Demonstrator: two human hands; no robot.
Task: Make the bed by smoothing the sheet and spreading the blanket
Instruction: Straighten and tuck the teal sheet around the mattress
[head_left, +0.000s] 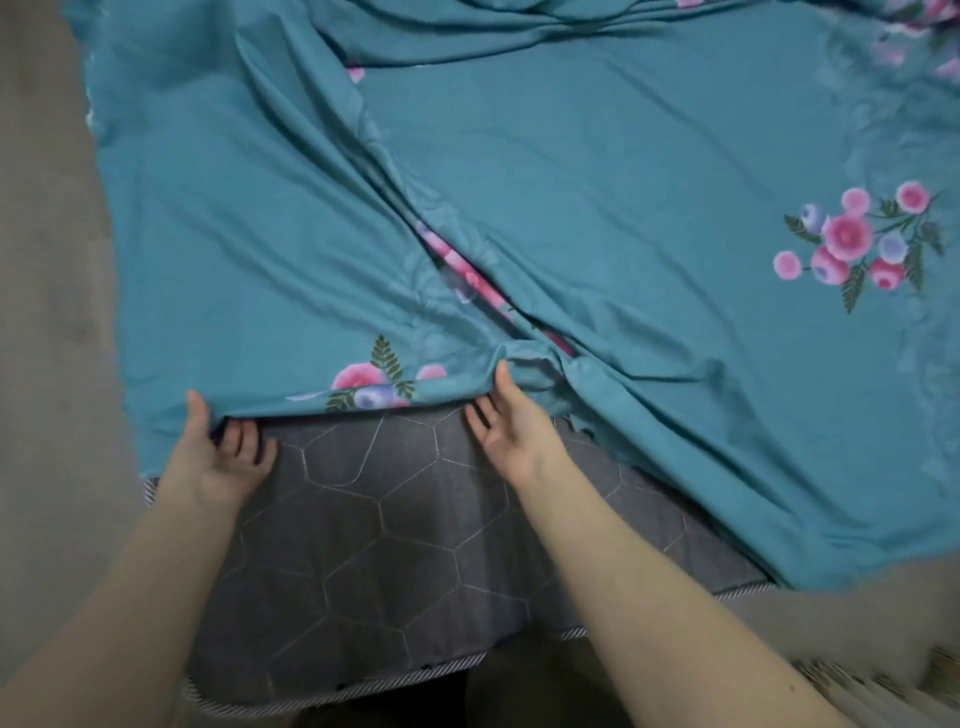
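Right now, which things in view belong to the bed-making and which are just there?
In the job: teal floral sheet; grey quilted mattress; left hand and right hand, both at the sheet's near edge.
Just there: floor.

teal sheet with pink-blue flowers, grey hexagon-stitched mattress

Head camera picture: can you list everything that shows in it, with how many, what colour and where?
sheet: one, teal with pink and blue flowers, wrinkled, covering most of the bed, near edge short of the mattress edge.
mattress: one, grey, quilted in hexagons, striped piping; near part bare.
floor: beige, left and lower right.
left hand: one, thumb over the sheet's near edge, fingers beneath.
right hand: one, at the sheet's edge near a bunched fold, thumb on top.
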